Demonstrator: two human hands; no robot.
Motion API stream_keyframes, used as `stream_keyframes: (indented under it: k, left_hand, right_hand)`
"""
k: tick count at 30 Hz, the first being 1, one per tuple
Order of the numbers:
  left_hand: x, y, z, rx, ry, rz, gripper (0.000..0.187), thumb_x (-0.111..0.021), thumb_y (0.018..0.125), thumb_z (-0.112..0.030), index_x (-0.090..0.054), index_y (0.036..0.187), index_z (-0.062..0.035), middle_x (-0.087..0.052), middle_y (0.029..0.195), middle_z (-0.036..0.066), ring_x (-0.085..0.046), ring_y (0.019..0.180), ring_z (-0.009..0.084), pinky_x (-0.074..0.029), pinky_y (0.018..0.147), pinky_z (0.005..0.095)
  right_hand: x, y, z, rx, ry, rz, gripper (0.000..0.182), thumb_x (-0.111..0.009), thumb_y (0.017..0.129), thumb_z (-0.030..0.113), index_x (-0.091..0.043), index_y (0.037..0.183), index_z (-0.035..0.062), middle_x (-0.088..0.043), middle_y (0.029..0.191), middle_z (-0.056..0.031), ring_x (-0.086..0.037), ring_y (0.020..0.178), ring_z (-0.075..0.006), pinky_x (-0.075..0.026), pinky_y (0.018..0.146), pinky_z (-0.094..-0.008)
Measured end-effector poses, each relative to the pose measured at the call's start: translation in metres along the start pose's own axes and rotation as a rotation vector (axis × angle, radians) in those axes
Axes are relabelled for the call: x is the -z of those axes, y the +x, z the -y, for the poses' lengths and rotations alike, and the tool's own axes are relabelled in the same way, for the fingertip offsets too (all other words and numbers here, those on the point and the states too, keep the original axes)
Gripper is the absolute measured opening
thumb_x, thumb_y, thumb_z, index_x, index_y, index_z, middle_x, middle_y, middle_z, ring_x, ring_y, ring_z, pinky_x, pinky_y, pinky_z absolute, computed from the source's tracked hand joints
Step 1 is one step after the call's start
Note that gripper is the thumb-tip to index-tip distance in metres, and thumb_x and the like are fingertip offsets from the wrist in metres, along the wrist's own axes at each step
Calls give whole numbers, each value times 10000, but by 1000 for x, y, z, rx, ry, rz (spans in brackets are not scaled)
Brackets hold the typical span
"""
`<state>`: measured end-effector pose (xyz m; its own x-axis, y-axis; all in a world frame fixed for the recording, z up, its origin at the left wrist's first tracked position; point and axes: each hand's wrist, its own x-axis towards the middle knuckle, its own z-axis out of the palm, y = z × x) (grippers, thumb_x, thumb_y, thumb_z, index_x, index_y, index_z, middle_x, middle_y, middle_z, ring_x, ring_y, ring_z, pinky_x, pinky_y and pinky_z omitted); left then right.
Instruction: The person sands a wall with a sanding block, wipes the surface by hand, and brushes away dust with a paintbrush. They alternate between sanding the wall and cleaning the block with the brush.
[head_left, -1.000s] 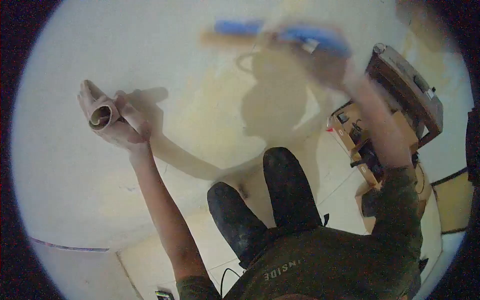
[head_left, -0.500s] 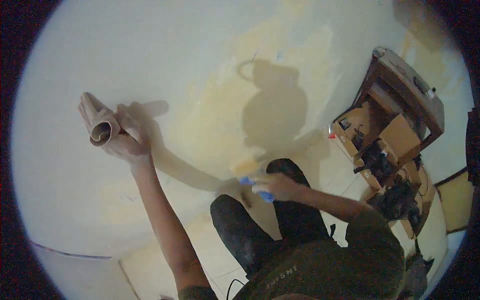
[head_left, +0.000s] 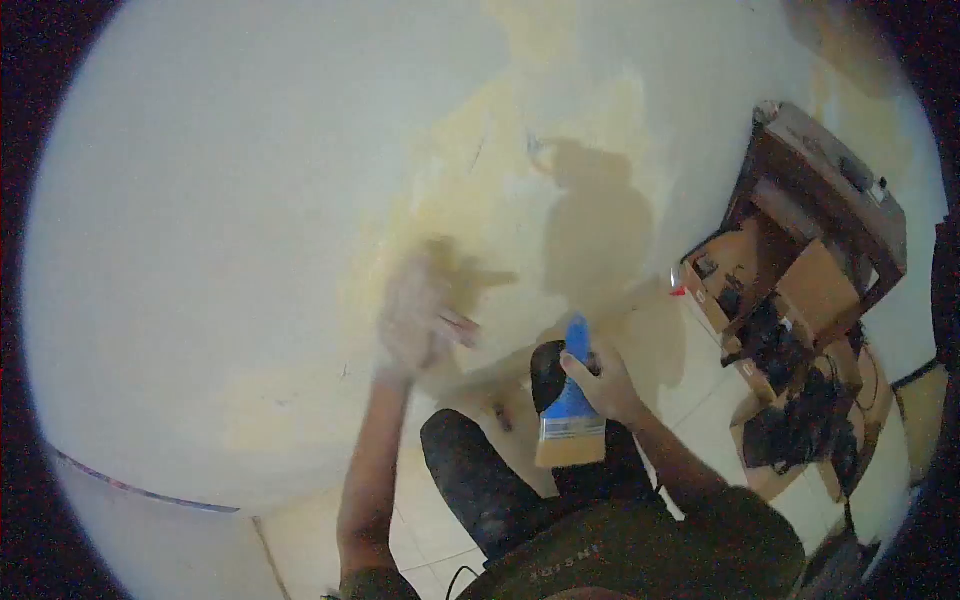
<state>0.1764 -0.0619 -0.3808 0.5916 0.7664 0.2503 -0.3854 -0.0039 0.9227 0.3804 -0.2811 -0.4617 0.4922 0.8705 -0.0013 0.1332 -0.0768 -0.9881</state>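
Note:
My right hand [head_left: 605, 385] is closed around the handle of a wide paintbrush [head_left: 574, 412]. The brush has a blue handle, a metal band and pale tan bristles, which point down toward my lap over my right knee. My left hand [head_left: 412, 318], smeared by motion, is raised close in front of the wall [head_left: 230, 220], over the left edge of a yellowish patch. A curled, brownish sheet [head_left: 460, 328] juts from its fingers, much of it hidden by the blur.
At the right, a dark wooden stand [head_left: 835, 165] leans in view beside open cardboard boxes [head_left: 820, 280] filled with dark items and cables. Pale floor tiles [head_left: 700, 400] lie below the wall. My knees [head_left: 475, 450] are bent close to the wall. A small dark object [head_left: 503, 415] rests at the wall's foot.
My left hand has swung right and down along the wall with the curled sheet. The paintbrush in my right hand has turned from bristles up to bristles down, shifting slightly right.

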Motion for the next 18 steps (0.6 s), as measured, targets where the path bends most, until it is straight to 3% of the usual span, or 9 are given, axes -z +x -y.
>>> stream_keyframes:
  k: [1,2,5,6,8,11,13,15,18]
  left_hand:
    - [-16,-9,12,-265,629,268,548,-557,1048,-350,-500,1483,-21,-544,1505,213,-537,1372,388,-366,1203,531]
    - [-32,-17,24,-691,1157,378,545,-615,1019,-374,-570,1433,-23,-569,1481,207,-530,1377,372,-374,1197,510]
    - [-94,-62,7,64,873,537,340,-671,1001,-303,-684,1224,-47,-565,1492,202,-502,1410,356,-359,1186,476]
    - [-102,-71,2,383,602,584,302,-691,993,-293,-693,1173,-50,-565,1492,200,-492,1417,351,-348,1189,469]
    - [-96,-84,10,128,665,673,292,-735,965,-267,-694,1166,-59,-602,1430,151,-574,1308,312,-403,1155,466]
    - [-90,-91,18,-38,792,654,293,-743,972,-261,-696,1186,-67,-630,1376,125,-621,1234,270,-465,1101,446]
    - [-63,-105,35,59,848,575,305,-724,990,-271,-696,1212,-63,-639,1360,122,-625,1216,245,-496,1060,421]
    - [-4,-111,78,277,830,493,328,-700,1007,-284,-696,1239,-52,-646,1352,118,-629,1198,217,-523,1017,390]
    - [-70,-88,-6,589,743,202,305,-661,1027,-301,-713,1159,-31,-694,1183,79,-645,1138,198,-533,983,358]
  right_hand:
    - [1,-6,6,-24,1,-90,373,-714,971,359,-685,1053,-4,-682,875,-113,-640,747,-208,-523,691,-382]
    - [-1,-13,2,31,10,-211,345,-697,988,359,-665,1043,20,-631,844,-76,-598,746,-181,-509,707,-363]
    - [5,-26,-20,-151,202,-185,311,-671,1010,369,-649,1028,59,-592,847,-40,-576,793,-151,-496,735,-348]
    - [0,-25,-20,-173,302,-270,309,-657,1017,380,-648,1011,71,-588,846,-31,-574,804,-143,-496,740,-345]
    - [-11,-18,-14,-208,505,-460,313,-629,1032,402,-646,975,95,-582,843,-12,-572,828,-128,-494,751,-339]
    - [-23,4,-14,-324,797,-482,331,-586,1049,432,-630,1046,104,-593,917,-37,-573,862,-135,-502,770,-347]
    - [-36,9,-2,-310,872,-315,363,-571,1058,424,-592,1171,80,-594,1010,-67,-581,933,-162,-504,834,-360]
    - [-51,12,7,-243,886,-182,411,-568,1064,398,-536,1284,52,-586,1105,-96,-579,1015,-187,-496,899,-373]
    - [-73,24,17,-54,828,-133,481,-579,1065,334,-452,1396,11,-566,1223,-130,-561,1129,-216,-465,988,-390]
